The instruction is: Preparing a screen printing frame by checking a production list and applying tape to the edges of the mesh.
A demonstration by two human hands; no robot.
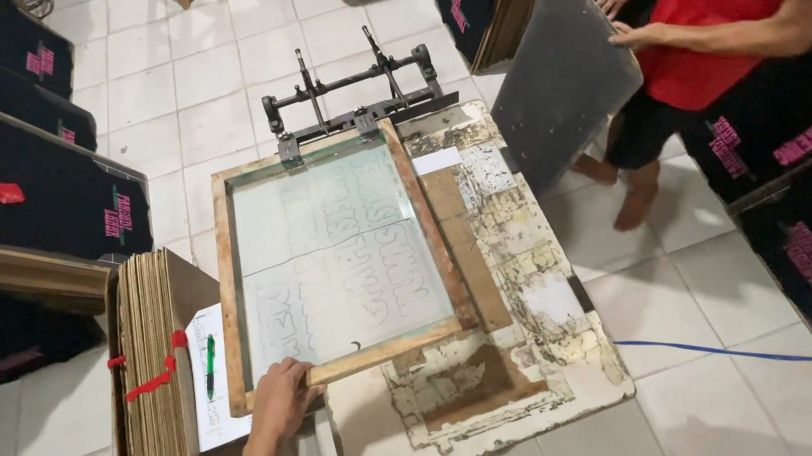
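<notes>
On the white tiled floor (200, 86) stands a worktop (519, 300), its top scarred with peeling paint and tape. Racks of black shirts with pink prints line the room: one row along the left edge (18, 187), another at the right (811, 200). Across the worktop's far side a second person in a red top (697, 37) holds a grey board (562, 84) upright with both hands.

Over the worktop's left half lies a wooden screen frame (342, 262), its mesh pale with faint lettering. Black hinge clamps (360, 92) hold the frame's far edge at the worktop's far left corner. Just left of the frame, a stack of brown boards (151, 362) stands on edge, tied with red string, and beside it a white sheet (214, 379) carries a green pen (210, 363).

The left hand (283, 396) rests on the frame's near left corner, fingers curled over the wooden rail in a closed grip. Only a blurred forearm shows at the bottom right edge; that grip is out of sight.
</notes>
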